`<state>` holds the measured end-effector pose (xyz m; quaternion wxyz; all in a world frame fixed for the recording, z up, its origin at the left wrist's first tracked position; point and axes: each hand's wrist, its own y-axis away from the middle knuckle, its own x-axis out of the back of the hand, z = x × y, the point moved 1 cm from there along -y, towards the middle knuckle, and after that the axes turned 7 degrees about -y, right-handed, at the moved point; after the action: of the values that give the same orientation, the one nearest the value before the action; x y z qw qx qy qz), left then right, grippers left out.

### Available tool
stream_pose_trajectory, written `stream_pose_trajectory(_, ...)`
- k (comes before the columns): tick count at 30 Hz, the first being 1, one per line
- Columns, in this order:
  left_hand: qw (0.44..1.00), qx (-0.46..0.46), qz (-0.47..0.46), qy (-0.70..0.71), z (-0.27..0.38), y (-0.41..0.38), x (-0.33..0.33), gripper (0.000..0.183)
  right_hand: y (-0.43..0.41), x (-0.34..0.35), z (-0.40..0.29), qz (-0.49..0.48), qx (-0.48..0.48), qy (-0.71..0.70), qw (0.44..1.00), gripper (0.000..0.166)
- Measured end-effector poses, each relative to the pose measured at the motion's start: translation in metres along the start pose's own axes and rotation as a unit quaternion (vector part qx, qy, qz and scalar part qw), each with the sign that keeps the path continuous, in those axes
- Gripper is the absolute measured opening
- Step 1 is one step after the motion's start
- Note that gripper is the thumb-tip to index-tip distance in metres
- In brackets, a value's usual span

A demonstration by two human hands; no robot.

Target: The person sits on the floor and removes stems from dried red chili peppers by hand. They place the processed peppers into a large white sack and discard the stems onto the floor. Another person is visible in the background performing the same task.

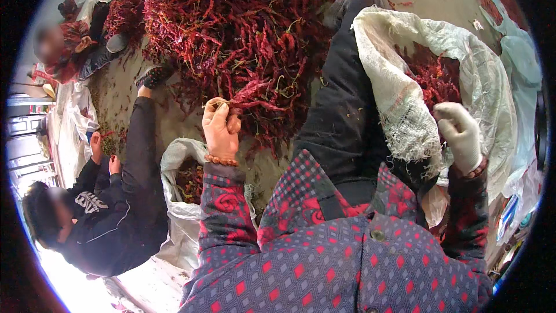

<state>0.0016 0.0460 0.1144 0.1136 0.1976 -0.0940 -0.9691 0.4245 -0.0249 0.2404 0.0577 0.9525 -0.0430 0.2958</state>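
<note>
My bare left hand (220, 128) pinches the stems of a few dried red chili peppers (249, 92) between thumb and fingers, at the near edge of a large heap of dried chilies (243, 21). On my right hand (461, 134) is a white glove. It hangs at the near rim of an open white woven sack (404, 108), its fingers curled, beside the dried chilies (434, 74) inside. Whether those fingers hold anything cannot be made out.
A smaller white sack (178, 150) with plant bits stands left of my left forearm. Two people sit at the left, one in dark clothes (108, 230) handling chilies, another farther back. My legs stretch forward beside the heap. Pale plastic sheeting (521, 65) lies at the right.
</note>
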Motion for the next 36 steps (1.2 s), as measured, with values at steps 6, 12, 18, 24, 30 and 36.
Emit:
stream_pose_trajectory(6,0.992,-0.046,-0.077,0.085,-0.002,0.027,-0.045,0.015,0.001,-0.091,-0.030,-0.219,-0.120,-0.205,0.946,0.019)
stream_pose_trajectory(12,0.986,-0.084,-0.140,-0.023,-0.023,0.056,-0.087,0.019,-0.017,-0.182,-0.051,-0.281,-0.183,-0.464,0.820,0.031)
stream_pose_trajectory(18,0.964,-0.085,-0.202,-0.151,-0.022,0.069,-0.096,0.030,-0.036,-0.185,-0.054,-0.168,-0.242,-0.618,0.728,0.011)
stream_pose_trajectory(24,0.966,-0.010,-0.238,-0.098,-0.015,0.073,-0.090,0.047,-0.040,-0.186,-0.054,-0.169,-0.231,-0.663,0.692,0.011)
stream_pose_trajectory(30,0.960,0.157,-0.228,0.029,-0.028,0.066,-0.057,0.082,-0.039,-0.193,-0.043,-0.187,-0.190,-0.537,0.800,0.012)
stream_pose_trajectory(36,0.927,0.147,-0.293,-0.185,-0.017,0.060,-0.073,0.023,-0.033,-0.194,-0.049,-0.214,-0.121,-0.366,0.897,0.016)
